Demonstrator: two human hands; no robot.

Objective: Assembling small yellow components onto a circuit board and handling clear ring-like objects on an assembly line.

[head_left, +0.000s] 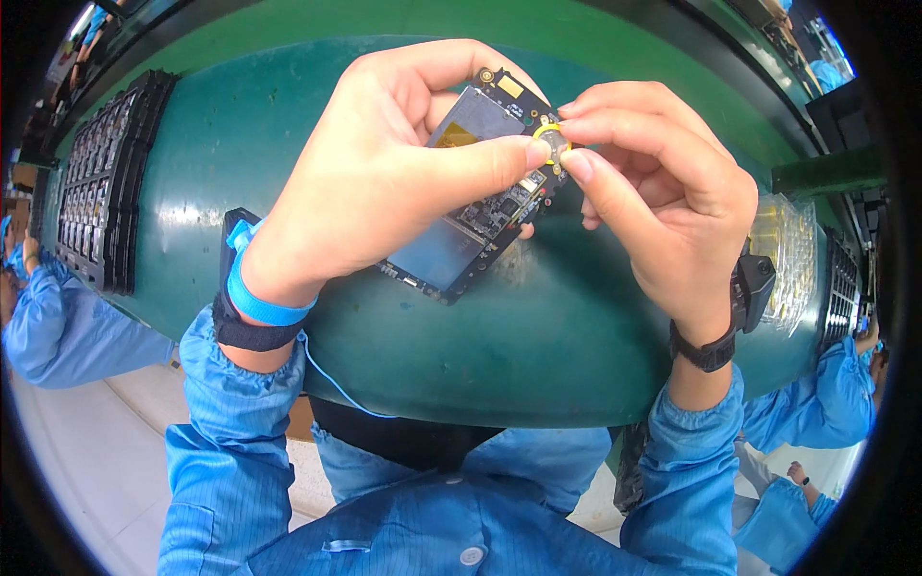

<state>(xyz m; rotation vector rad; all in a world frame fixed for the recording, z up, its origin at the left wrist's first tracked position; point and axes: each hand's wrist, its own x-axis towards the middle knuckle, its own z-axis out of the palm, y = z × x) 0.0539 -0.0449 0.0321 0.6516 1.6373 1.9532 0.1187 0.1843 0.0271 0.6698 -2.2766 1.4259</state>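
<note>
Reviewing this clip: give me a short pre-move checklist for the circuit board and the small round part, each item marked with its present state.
1. Circuit board held firmly in left hand: ok, lifted above the green bench.
2. Small round part with yellow ring pinched by right hand: ok, between thumb and forefinger.
3. Part seated flat on the board: cannot tell, fingertips cover its edge.
4. Blue wrist strap on left wrist with its cord attached: ok.
5. Tray stack within reach on the left: ok.
6. Clear bag of parts on the right: ok, contents unclear.

Green belt (538,326) with black trays (106,182)
</note>
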